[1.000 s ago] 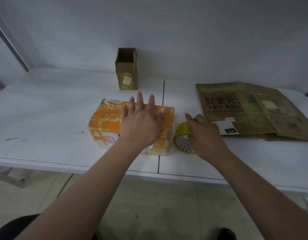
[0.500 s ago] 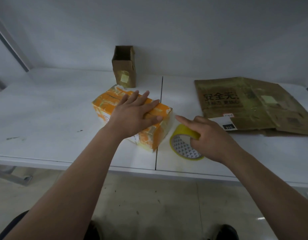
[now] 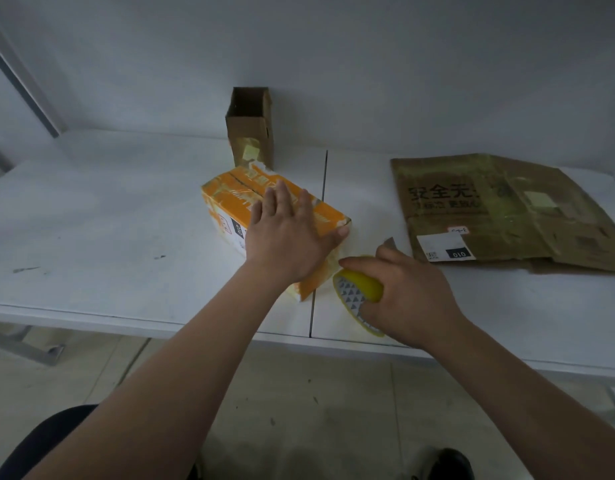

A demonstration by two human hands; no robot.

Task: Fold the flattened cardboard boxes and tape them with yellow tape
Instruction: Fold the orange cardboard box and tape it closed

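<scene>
Pressing flat, my left hand (image 3: 285, 237) lies with fingers spread on the folded orange-and-white cardboard box (image 3: 237, 206), which sits angled near the white table's (image 3: 91, 220) front edge. My right hand (image 3: 406, 292) wraps the round yellow tape roll (image 3: 359, 292) just beside the box's near corner. Behind stands an open brown cardboard carton (image 3: 250, 129); flattened brown cardboard sheets (image 3: 507, 209) lie right, against a pale wall (image 3: 368, 64).

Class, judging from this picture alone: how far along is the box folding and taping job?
Done: the orange box is folded. In hand: left hand presses flat on it; right hand grips the yellow tape roll beside it. Left: the flattened cardboard is unfolded; the small brown box stands open.
</scene>
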